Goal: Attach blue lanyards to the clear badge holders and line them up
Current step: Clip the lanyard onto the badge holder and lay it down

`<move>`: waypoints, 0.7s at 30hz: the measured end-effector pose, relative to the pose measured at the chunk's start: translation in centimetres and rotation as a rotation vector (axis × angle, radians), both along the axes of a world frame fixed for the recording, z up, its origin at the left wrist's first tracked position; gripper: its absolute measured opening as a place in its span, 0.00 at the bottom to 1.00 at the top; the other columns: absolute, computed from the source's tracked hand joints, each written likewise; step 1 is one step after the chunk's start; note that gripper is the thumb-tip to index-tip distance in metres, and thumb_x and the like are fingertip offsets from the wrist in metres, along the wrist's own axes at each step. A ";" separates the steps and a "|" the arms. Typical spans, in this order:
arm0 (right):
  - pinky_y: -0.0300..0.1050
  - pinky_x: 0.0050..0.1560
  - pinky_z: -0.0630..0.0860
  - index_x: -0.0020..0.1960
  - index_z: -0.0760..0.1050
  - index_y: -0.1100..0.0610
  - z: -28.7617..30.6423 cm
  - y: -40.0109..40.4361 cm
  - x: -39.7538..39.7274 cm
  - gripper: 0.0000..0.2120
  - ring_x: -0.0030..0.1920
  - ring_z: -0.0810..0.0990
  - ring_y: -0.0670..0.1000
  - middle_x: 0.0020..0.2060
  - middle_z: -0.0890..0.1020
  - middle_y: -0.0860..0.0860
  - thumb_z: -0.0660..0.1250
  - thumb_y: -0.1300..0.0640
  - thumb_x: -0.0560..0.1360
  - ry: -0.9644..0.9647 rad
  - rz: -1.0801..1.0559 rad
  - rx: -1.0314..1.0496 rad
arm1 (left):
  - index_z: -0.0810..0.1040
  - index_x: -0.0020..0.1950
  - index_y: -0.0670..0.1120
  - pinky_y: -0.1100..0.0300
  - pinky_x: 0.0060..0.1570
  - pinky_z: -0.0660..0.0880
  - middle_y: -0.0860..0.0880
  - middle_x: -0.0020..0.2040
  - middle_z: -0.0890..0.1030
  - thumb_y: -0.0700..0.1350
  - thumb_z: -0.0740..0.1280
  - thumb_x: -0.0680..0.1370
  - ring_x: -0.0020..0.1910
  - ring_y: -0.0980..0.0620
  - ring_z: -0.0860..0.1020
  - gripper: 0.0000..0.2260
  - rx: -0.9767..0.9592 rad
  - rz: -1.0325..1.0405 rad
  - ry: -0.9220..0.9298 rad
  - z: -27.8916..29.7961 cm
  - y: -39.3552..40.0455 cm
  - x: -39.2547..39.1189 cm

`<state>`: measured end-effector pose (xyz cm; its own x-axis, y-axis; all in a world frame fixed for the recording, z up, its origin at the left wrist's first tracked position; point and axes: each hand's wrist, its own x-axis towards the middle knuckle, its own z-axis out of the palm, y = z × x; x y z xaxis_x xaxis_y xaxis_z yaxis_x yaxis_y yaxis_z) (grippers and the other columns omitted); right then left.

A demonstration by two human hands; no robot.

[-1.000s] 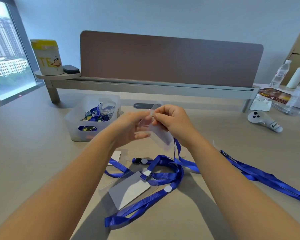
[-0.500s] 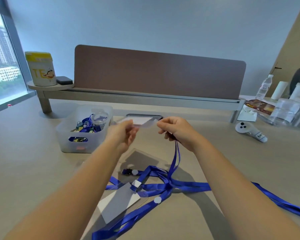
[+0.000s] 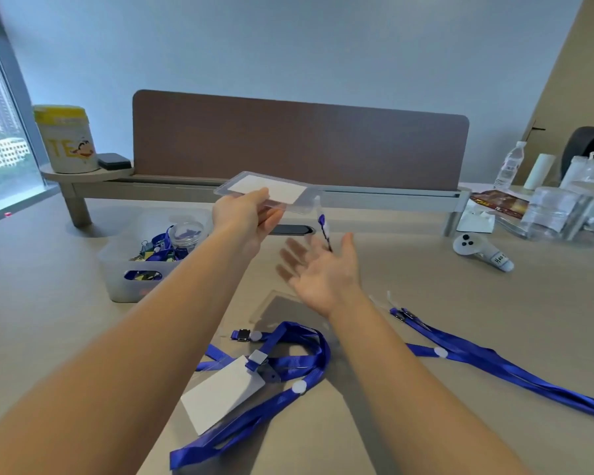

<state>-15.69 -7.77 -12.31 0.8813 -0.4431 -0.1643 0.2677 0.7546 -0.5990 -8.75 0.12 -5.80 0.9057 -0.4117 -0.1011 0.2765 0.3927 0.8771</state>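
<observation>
My left hand [image 3: 245, 217] holds a clear badge holder [image 3: 271, 192] with a white card in it, raised flat above the desk. A short blue clip strap [image 3: 324, 231] hangs from the holder's right end. My right hand [image 3: 319, 269] is open, palm up, fingers spread just below that strap, holding nothing. On the desk in front of me lies a second badge holder [image 3: 221, 394] clipped to a looped blue lanyard [image 3: 288, 375]. Another blue lanyard [image 3: 494, 365] trails off to the right. A loose clip [image 3: 242, 335] lies near the loop.
A translucent bin [image 3: 120, 269] of clips and lanyards stands at the left. A brown divider panel [image 3: 299, 145] runs along the back, with a yellow-lidded tub [image 3: 67, 138] on its shelf. A white controller [image 3: 482, 252], bottles and plastic bags sit at the right.
My left hand lifted the badge holder up and forward. My right hand let go of the lanyard strap and opened below it. The view tilted upward.
</observation>
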 end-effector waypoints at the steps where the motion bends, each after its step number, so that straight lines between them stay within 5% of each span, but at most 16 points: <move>1: 0.51 0.57 0.66 0.57 0.66 0.55 0.3 -0.4 0.1 0.24 0.51 0.74 0.56 0.47 0.76 0.56 0.45 0.38 0.77 -0.036 -0.081 0.046 | 0.73 0.45 0.40 0.70 0.20 0.75 0.46 0.34 0.76 0.38 0.63 0.76 0.21 0.58 0.79 0.01 0.021 0.023 0.008 -0.2 0.3 0.2; 5: 0.48 0.55 0.67 0.46 0.68 0.57 1.4 -3.1 0.0 0.14 0.47 0.76 0.54 0.45 0.77 0.56 0.52 0.48 0.80 0.000 -0.351 0.064 | 0.73 0.55 0.41 0.68 0.28 0.78 0.47 0.39 0.78 0.41 0.64 0.76 0.34 0.54 0.78 0.09 0.152 0.153 -0.041 -2.0 1.1 2.2; 8: 0.45 0.48 0.70 0.36 0.65 0.56 1.5 -5.5 0.0 0.14 0.38 0.75 0.49 0.38 0.77 0.54 0.52 0.55 0.80 0.090 -0.437 -0.045 | 0.72 0.55 0.42 0.67 0.29 0.76 0.47 0.39 0.77 0.42 0.62 0.78 0.33 0.54 0.77 0.08 0.265 0.217 -0.065 -4.0 0.6 3.8; 12: 0.39 0.33 0.67 0.37 0.67 0.55 1.4 -9.1 0.2 0.12 0.33 0.73 0.47 0.34 0.78 0.51 0.54 0.60 0.78 0.385 -0.478 -0.307 | 0.68 0.63 0.40 0.63 0.28 0.63 0.47 0.32 0.68 0.38 0.54 0.78 0.28 0.53 0.64 0.14 0.414 0.218 0.046 -6.1 -1.2 5.5; 17: 0.28 0.14 0.57 0.36 0.70 0.56 1.6 -13.4 1.6 0.12 0.16 0.65 0.42 0.33 0.78 0.52 0.55 0.64 0.76 0.543 -0.501 -0.507 | 0.67 0.64 0.39 0.73 0.13 0.62 0.46 0.31 0.67 0.34 0.50 0.77 0.27 0.55 0.64 0.17 0.313 0.144 0.166 -6.8 -4.0 7.4; 21: 0.30 0.13 0.58 0.35 0.69 0.55 4.0 -16.6 3.1 0.15 0.11 0.63 0.41 0.33 0.77 0.51 0.54 0.62 0.79 0.394 -0.655 -0.585 | 0.68 0.63 0.39 0.68 0.24 0.76 0.44 0.42 0.76 0.40 0.57 0.79 0.34 0.53 0.76 0.13 0.168 0.164 0.200 -6.5 -6.4 8.8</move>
